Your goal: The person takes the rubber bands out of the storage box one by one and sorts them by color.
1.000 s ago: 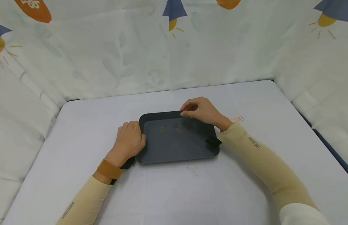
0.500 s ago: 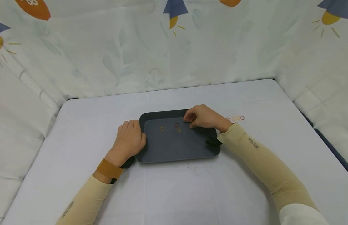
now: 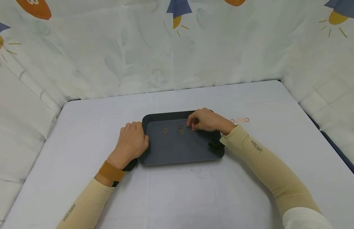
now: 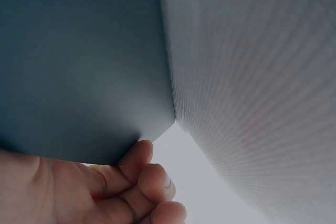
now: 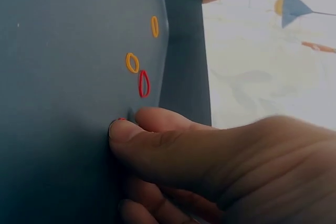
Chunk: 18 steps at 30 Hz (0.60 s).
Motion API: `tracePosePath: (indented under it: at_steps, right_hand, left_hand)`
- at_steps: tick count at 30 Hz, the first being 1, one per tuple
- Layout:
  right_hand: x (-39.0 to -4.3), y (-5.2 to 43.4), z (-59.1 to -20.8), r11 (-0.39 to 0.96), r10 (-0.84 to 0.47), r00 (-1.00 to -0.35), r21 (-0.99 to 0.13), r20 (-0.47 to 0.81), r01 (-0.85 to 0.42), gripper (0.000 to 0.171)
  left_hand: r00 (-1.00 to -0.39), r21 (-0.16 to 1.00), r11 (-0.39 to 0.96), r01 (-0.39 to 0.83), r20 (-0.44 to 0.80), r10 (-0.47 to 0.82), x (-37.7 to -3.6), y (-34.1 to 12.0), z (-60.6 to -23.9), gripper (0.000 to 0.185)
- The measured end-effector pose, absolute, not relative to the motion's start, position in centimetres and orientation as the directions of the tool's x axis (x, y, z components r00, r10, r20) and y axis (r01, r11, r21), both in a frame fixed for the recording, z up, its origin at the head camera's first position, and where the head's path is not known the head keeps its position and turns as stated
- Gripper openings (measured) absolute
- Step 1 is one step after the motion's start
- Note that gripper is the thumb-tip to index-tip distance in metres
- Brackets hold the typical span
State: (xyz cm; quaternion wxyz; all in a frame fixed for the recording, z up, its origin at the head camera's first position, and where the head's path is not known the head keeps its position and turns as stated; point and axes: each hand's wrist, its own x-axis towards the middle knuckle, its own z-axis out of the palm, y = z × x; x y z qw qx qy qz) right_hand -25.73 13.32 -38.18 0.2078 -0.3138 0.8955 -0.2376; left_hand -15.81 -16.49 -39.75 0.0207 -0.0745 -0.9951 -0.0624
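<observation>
While two hands (image 3: 131,143) (image 3: 206,121) touch one tray (image 3: 179,149), three bands (image 3: 179,127) lie inside.

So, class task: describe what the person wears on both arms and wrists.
Both arms wear long beige sleeves with small dark lettering near the forearm. The left wrist carries a tan strap with a black device beneath; a black device sits at the right wrist. Both hands are bare.

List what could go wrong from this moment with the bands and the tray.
1. The right hand seems to press a small red band against the tray floor with a fingertip; so small a band might slip out from under it or flick away.
2. Three loose bands lie just beside those fingers, so a sweep could knock them about.
3. The left hand grips the tray's left edge only; a push from the right might skew the tray towards the bands on the table.
</observation>
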Motion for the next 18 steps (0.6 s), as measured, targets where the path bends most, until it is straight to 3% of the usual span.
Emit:
tracePosePath:
  at_steps: [12, 18]
  right_hand:
    - [-25.25, 13.74, -38.36, 0.618, -0.734, -0.660, -0.562, -0.161, -0.550, 0.017]
    - [-25.16, 14.08, -38.22, 0.601, -0.726, -0.671, -0.612, -0.149, -0.514, 0.021]
  left_hand:
    - [-0.985, 0.119, 0.978, 0.170, 0.039, 0.166, -16.31, -16.25, -39.90, 0.021]
    - [-0.984, 0.124, 0.976, 0.177, 0.028, 0.175, -16.78, -16.06, -40.04, 0.022]
